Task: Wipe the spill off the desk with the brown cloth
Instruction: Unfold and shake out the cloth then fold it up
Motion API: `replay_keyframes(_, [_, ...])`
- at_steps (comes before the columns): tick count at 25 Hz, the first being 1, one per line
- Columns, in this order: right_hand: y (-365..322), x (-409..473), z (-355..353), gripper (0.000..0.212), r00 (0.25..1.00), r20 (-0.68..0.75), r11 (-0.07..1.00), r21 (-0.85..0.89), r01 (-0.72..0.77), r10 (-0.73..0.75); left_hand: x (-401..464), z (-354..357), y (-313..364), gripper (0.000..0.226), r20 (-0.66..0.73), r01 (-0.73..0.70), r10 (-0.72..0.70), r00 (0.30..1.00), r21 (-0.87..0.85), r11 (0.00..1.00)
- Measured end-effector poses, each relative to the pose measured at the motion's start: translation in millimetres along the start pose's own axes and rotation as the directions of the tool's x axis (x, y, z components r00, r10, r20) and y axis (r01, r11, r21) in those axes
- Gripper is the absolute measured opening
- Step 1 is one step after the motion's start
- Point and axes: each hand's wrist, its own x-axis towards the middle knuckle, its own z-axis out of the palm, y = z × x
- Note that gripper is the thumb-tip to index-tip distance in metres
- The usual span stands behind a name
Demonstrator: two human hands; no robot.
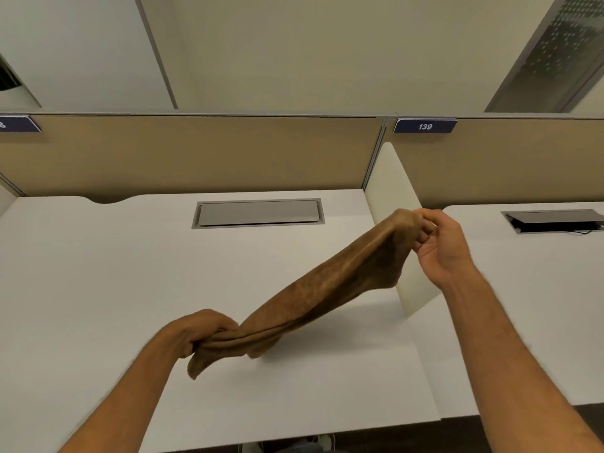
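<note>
Both hands, left hand [196,331] and right hand [438,243], grip brown cloth [327,289] above desk [98,273] near label "139" [425,126].

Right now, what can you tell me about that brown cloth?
The soft brown fabric cloth is bunched into a long twisted band, stretched in the air above the white desk. The left hand grips its lower end, the right hand pinches its higher end. It casts a shadow on the desk.
</note>
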Motion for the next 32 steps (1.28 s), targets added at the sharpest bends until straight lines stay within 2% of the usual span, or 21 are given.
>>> replay_keyframes(1, [-2.8, 4.2, -5.2, 0.007, 1.0, 0.011, 1.0, -0.005, -0.001, 0.001, 3.4, -1.7, -5.5, 0.014, 0.003, -0.015, 0.015, 1.0, -0.097, 0.995])
replay_keyframes(3, [-4.6, 12.7, -13.2, 0.015, 0.999, 0.002, 0.988, -0.153, 0.032, -0.032, 10.2, -6.3, -12.5, 0.024, -0.079, -0.075, 0.052, 0.996, -0.33, 0.941])
replay_keyframes(5, [-8.3, 18.6, -22.5, 0.027, 0.995, -0.001, 0.949, -0.302, 0.092, -0.097, 13.6, -15.1, -14.0, 0.029, -0.217, -0.188, 0.084, 0.973, -0.522, 0.832])
replay_keyframes(7, [-14.0, 20.4, -33.9, 0.032, 0.987, -0.009, 0.906, -0.399, 0.144, -0.161, 11.2, -31.0, -14.0, 0.034, -0.355, -0.32, 0.111, 0.928, -0.612, 0.724])
replay_keyframes(9, [-18.1, 20.4, -47.4, 0.031, 0.981, -0.035, 0.884, -0.442, 0.154, -0.189, 3.3, -48.1, -13.3, 0.036, -0.485, -0.456, 0.158, 0.86, -0.593, 0.664])
replay_keyframes(11, [-18.0, 19.2, -60.3, 0.032, 0.982, -0.04, 0.874, -0.465, 0.143, -0.183, -5.2, -62.2, -10.7, 0.032, -0.599, -0.578, 0.245, 0.762, -0.46, 0.674])
replay_keyframes(14, [-15.4, 17.0, -72.4, 0.034, 0.987, -0.008, 0.898, -0.417, 0.143, -0.161, -13.2, -74.3, -5.7, 0.029, -0.695, -0.669, 0.321, 0.643, -0.306, 0.678])
replay_keyframes(16, [-17.4, 15.9, -76.1, 0.035, 0.987, 0.005, 0.928, -0.339, 0.153, -0.161, -15.3, -79.7, -3.0, 0.027, -0.721, -0.693, 0.306, 0.622, -0.323, 0.645])
replay_keyframes(18, [-21.9, 16.8, -81.4, 0.043, 0.988, 0.062, 0.951, -0.27, 0.151, -0.139, -15.4, -83.2, -0.9, 0.023, -0.692, -0.707, 0.305, 0.654, -0.416, 0.572])
replay_keyframes(19, [-24.1, 17.1, -84.3, 0.052, 0.987, 0.111, 0.945, -0.293, 0.144, -0.116, -15.4, -84.5, -0.3, 0.023, -0.672, -0.712, 0.312, 0.672, -0.469, 0.523])
replay_keyframes(20, [-26.0, 16.7, -86.4, 0.064, 0.984, 0.156, 0.908, -0.393, 0.146, -0.091, -15.7, -85.9, 0.3, 0.024, -0.659, -0.715, 0.319, 0.681, -0.504, 0.485])
replay_keyframes(21, [-26.9, 16.0, -86.0, 0.073, 0.98, 0.189, 0.81, -0.562, 0.165, -0.069, -16.2, -87.6, 0.8, 0.025, -0.654, -0.72, 0.33, 0.681, -0.517, 0.463])
replay_keyframes(22, [-26.1, 14.7, -84.1, 0.077, 0.975, 0.212, 0.642, -0.74, 0.202, -0.062, -17.6, -89.6, 1.7, 0.027, -0.653, -0.728, 0.345, 0.674, -0.508, 0.461])
replay_keyframes(24, [-17.9, 12.3, -81.8, 0.064, 0.961, 0.25, 0.311, -0.91, 0.276, -0.121, -21.9, -91.4, 5.3, 0.032, -0.664, -0.745, 0.385, 0.641, -0.418, 0.52])
replay_keyframes(25, [-12.9, 12.2, -82.1, 0.052, 0.954, 0.253, 0.23, -0.93, 0.286, -0.162, -24.5, -90.6, 7.5, 0.034, -0.676, -0.749, 0.402, 0.617, -0.348, 0.563])
replay_keyframes(26, [-9.1, 11.6, -82.4, 0.039, 0.95, 0.245, 0.199, -0.938, 0.283, -0.192, -27.4, -88.9, 9.5, 0.034, -0.692, -0.75, 0.415, 0.591, -0.281, 0.599])
replay_keyframes(28, [-6.0, 10.3, -84.8, 0.025, 0.957, 0.219, 0.202, -0.945, 0.256, -0.19, -32.3, -85.1, 12.1, 0.033, -0.731, -0.747, 0.415, 0.541, -0.19, 0.638])
replay_keyframes(32, [-4.0, 9.8, -92.4, 0.021, 0.978, 0.206, 0.183, -0.961, 0.208, -0.03, -35.7, -83.2, 10.3, 0.031, -0.776, -0.718, 0.408, 0.481, -0.081, 0.691])
